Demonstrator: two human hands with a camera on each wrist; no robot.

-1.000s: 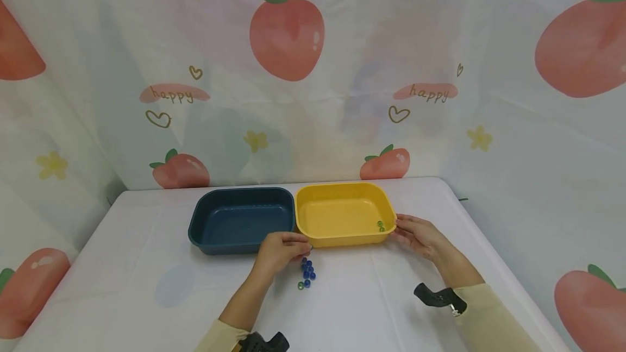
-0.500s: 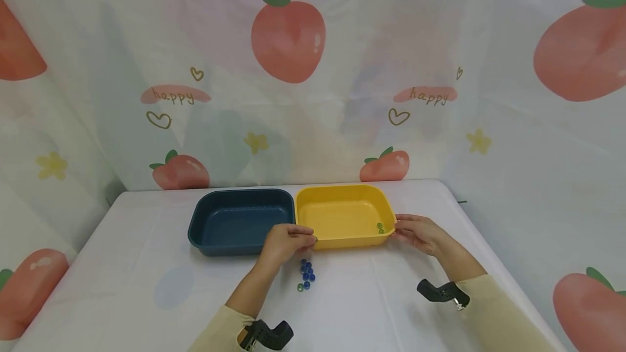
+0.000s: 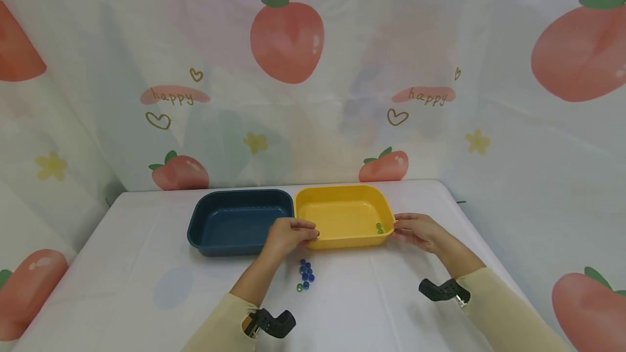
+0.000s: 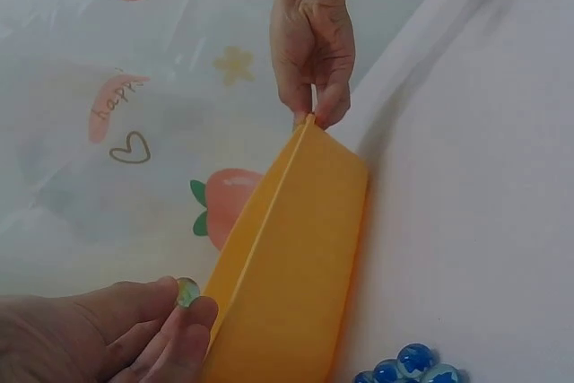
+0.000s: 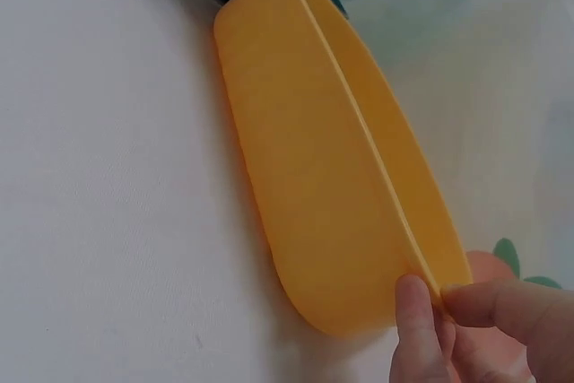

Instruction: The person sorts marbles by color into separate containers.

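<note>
My left hand (image 3: 286, 237) pinches a clear greenish marble (image 4: 186, 292) between thumb and fingertip, over the near left corner of the yellow plastic tray (image 3: 342, 243). Two green marbles (image 3: 379, 228) lie inside that tray by its right wall. With thumb and fingers my right hand (image 3: 419, 232) grips the tray's right rim, seen closely in the right wrist view. On the cloth before the trays sits a cluster of blue marbles (image 3: 306, 276), with one green marble (image 3: 300, 287) at its near end.
A dark blue tray (image 3: 239, 251) stands against the yellow one on its left, with my left hand in front of its near right corner. White cloth (image 3: 122, 276) covers the table, and a printed curtain (image 3: 332, 124) hangs behind it.
My left hand has moved forward and slightly right with its marble, from in front of the yellow tray to over its near left corner. The right hand stays at the rim.
</note>
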